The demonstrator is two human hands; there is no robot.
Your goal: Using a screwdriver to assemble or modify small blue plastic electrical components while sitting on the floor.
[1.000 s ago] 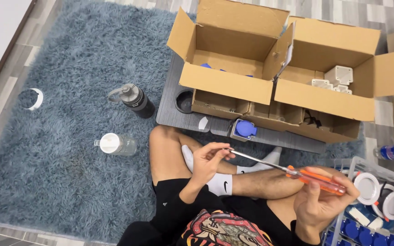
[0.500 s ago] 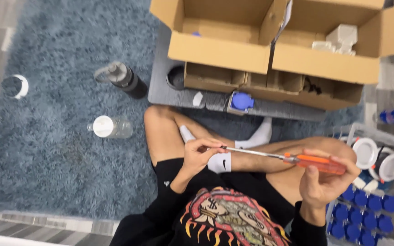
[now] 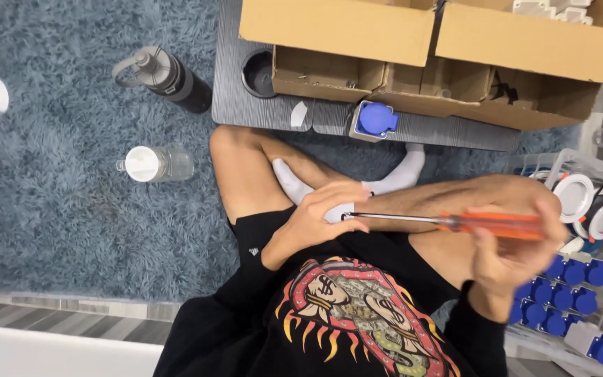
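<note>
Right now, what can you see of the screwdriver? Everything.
The screwdriver has a translucent orange handle, blurred, and a slim bright metal shaft. It lies nearly level across the person's lap, tip pointing to picture left. The right hand grips the handle; the left hand closes around the tip, so the tip's shape and whatever it meets stay hidden. The shaft crosses above a bare leg.

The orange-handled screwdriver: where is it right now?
Head view, right of centre: the screwdriver lies across the lap, handle in the right hand, tip at the left hand.

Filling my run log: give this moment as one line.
right hand: grips orange-handled screwdriver | left hand: pinches its metal tip | nearby: blue-lidded sockets in wire basket
</note>
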